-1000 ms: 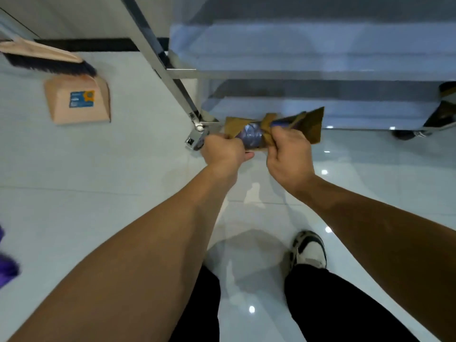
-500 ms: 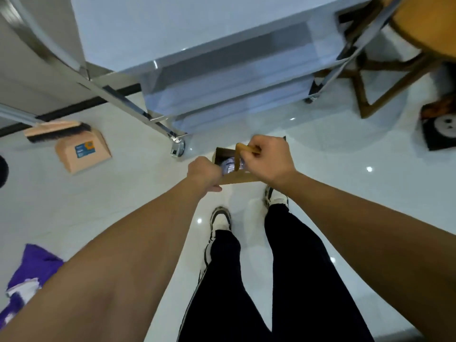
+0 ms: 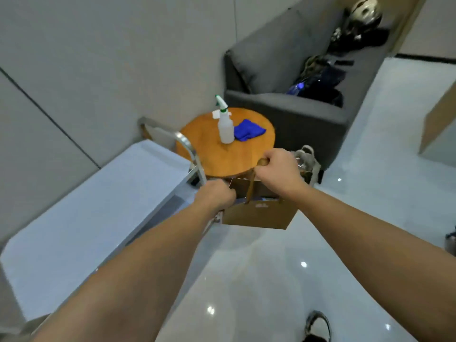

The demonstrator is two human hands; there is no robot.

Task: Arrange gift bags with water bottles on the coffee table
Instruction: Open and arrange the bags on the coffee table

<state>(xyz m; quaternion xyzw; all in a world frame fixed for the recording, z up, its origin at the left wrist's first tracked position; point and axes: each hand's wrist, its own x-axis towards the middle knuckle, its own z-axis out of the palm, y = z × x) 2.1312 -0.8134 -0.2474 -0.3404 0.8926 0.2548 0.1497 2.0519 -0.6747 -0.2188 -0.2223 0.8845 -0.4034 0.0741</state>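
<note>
I hold a brown paper gift bag (image 3: 259, 214) in the air just in front of the round wooden coffee table (image 3: 217, 149). My right hand (image 3: 277, 169) is closed on the bag's brown handle. My left hand (image 3: 216, 197) pinches the bag's left top edge. A bit of blue shows inside the bag's mouth; the water bottle is mostly hidden. A second bag with pale handles (image 3: 307, 160) stands by the table's right edge, partly behind my right hand, with something clear in it.
A white spray bottle (image 3: 225, 127) and a blue cloth (image 3: 248, 130) lie on the table. A white cart (image 3: 81, 213) with a chrome handle stands left. A grey sofa (image 3: 296, 112) with dark items sits behind. Glossy white floor lies to the right.
My view has swung up from the floor and the cart's lower shelves to the coffee table and sofa. The bag has risen from near the floor to table height, still in both hands.
</note>
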